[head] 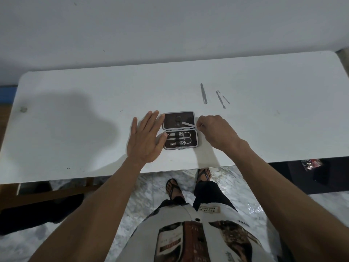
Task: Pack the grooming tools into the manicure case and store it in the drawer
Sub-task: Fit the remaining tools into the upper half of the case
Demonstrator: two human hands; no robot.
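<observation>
Head view | left hand (144, 140) flat, fingers straight, steadying case (180, 130) at table (75, 129) centre | right hand (215, 130) pinches one file (188, 124) over lid; slide it flat under a strap | three tools strapped | three loose tools (213, 96) at 1 o'clock

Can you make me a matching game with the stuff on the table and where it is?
Things:
1. scissors
2. file
3. tweezers
4. left hand

Places:
A. pinched by the right hand over the lid
B. strapped in the case, near half
C. flat against the case's left edge
D. loose on the table, beyond the case

Pairs: 1-B, 2-A, 3-D, 4-C
</observation>
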